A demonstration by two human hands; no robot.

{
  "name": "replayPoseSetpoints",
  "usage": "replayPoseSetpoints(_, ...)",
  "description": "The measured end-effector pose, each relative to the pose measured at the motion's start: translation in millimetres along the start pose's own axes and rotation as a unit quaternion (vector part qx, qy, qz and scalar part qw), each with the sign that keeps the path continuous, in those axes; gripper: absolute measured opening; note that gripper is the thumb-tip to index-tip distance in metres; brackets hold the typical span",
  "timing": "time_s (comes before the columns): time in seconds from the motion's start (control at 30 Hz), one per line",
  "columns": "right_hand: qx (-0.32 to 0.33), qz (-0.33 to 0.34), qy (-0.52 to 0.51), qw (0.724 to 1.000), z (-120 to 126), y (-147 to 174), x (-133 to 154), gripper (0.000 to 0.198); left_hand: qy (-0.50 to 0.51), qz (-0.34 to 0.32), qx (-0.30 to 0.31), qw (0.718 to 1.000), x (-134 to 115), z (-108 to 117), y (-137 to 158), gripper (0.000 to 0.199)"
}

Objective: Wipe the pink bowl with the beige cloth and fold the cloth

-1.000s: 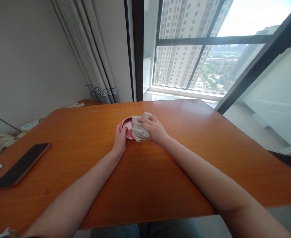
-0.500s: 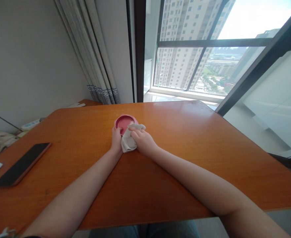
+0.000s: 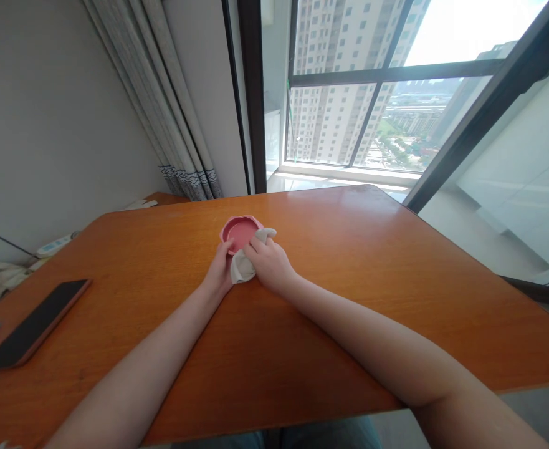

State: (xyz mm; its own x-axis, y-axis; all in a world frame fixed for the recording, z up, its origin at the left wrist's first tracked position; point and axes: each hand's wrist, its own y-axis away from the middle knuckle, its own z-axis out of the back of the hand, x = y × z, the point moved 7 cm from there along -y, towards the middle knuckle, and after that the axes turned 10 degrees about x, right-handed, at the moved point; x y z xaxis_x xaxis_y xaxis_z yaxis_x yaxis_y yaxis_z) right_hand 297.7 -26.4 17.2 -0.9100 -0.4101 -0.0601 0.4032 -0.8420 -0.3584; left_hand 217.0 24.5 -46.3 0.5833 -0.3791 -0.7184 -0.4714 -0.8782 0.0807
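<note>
In the head view, the only 1 here, the pink dish (image 3: 243, 231) is near the far edge of the wooden table (image 3: 339, 349), in front of the person, its open side facing up towards the camera; whether its underside touches the wood or is lifted a little, I cannot tell. The left hand (image 3: 219, 267) is closed on the dish's near left rim, thumb laid over the edge; its other fingers are mostly hidden, so how far they reach beneath is unclear. The right hand (image 3: 273, 264) is bunched around a pale cloth (image 3: 242, 268), fingers curled in at the dish's near right side; 1 fold pokes out beyond the knuckles, another hangs below.

The dish looks small, shallow and thin-walled, so probably light and easily held by 1 hand; it keeps its round form in the grip, which suggests a fairly stiff wall, though plastic or silicone I cannot settle; a smooth surface could turn under sideways pressure, so the raised rim, thumb above and fingers below, seems the surest hold. The cloth is limp and creased, surely light and soft; it has no firm edge, so a gathered handful looks better than a pinched corner.
</note>
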Motion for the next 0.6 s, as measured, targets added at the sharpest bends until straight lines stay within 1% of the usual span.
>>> replayPoseSetpoints(0.03, -0.001, 0.013, 0.001, 1.0, 1, 0, -3, 0.02, -0.006, -0.009, 0.019, 1.0, -3, -6, 1, 0.031)
replayPoseSetpoints(0.1, -0.006, 0.071, 0.01, 0.997, 4, -1, -7, 0.022, -0.02, -0.049, 0.042, 0.998, -13, -11, 1, 0.038)
replayPoseSetpoints(0.17, -0.008, 0.142, 0.024, 0.989, 7, 1, -11, 0.025, -0.054, -0.089, 0.025, 0.994, -22, -8, 1, 0.04)
replayPoseSetpoints(0.23, -0.009, 0.182, 0.034, 0.983, 8, 3, -16, 0.026, -0.101, -0.103, -0.011, 0.99, -26, 1, 1, 0.042)
replayPoseSetpoints(0.3, -0.009, 0.184, 0.026, 0.982, 8, 4, -20, 0.027, -0.127, -0.113, -0.049, 0.984, -28, 9, 0, 0.042)
replayPoseSetpoints(0.33, -0.009, 0.177, 0.016, 0.984, 7, 4, -19, 0.026, -0.123, -0.118, -0.059, 0.984, -28, 12, 0, 0.041)
replayPoseSetpoints(0.4, -0.014, 0.153, -0.021, 0.988, 6, 5, -14, 0.026, -0.088, -0.128, -0.059, 0.986, -26, 15, -1, 0.039)
replayPoseSetpoints(0.43, -0.018, 0.138, -0.045, 0.989, 5, 5, -10, 0.027, -0.061, -0.123, -0.048, 0.989, -25, 14, -1, 0.039)
replayPoseSetpoints(0.47, -0.021, 0.123, -0.068, 0.99, 4, 5, -5, 0.029, -0.034, -0.104, -0.029, 0.994, -21, 12, -2, 0.042)
replayPoseSetpoints(0.53, -0.016, 0.1, -0.102, 0.99, 0, 6, 7, 0.037, 0.007, -0.034, 0.006, 0.999, -12, 7, -2, 0.056)
replayPoseSetpoints(0.6, -0.002, 0.088, -0.11, 0.99, -6, 7, 18, 0.044, 0.023, 0.034, 0.041, 0.998, -5, 2, 1, 0.07)
